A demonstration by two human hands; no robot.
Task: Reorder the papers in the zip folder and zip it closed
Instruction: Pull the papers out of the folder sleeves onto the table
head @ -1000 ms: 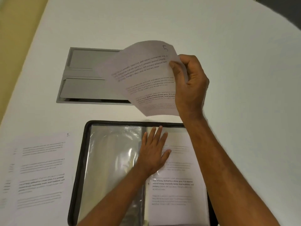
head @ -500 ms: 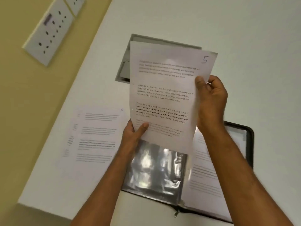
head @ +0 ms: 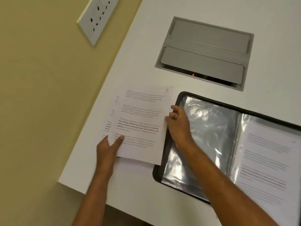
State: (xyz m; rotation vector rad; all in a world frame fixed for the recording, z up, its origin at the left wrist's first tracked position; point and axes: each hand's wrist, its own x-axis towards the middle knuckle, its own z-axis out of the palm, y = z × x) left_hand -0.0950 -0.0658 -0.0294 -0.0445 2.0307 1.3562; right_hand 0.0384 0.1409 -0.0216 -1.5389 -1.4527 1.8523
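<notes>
A black zip folder (head: 165, 154) lies open on the white table, showing clear plastic sleeves (head: 206, 128); a printed page (head: 268, 157) sits in the right-hand sleeve. Left of the folder, a printed sheet marked 5 (head: 143, 118) lies on top of another printed sheet (head: 110, 116), whose left margin sticks out. My left hand (head: 108, 149) pinches the top sheet's lower left corner, thumb on the paper. My right hand (head: 178, 123) holds the same sheet's right edge with curled fingers, over the folder's left border.
A grey cable hatch (head: 206, 51) with a small red light is set into the table beyond the folder. The table's left edge runs close to the papers; a beige wall with a white socket plate (head: 97, 18) lies beyond it.
The sheet marked 5 has come down from in front of me onto the other sheet left of the folder. Both hands went with it; the view swung left.
</notes>
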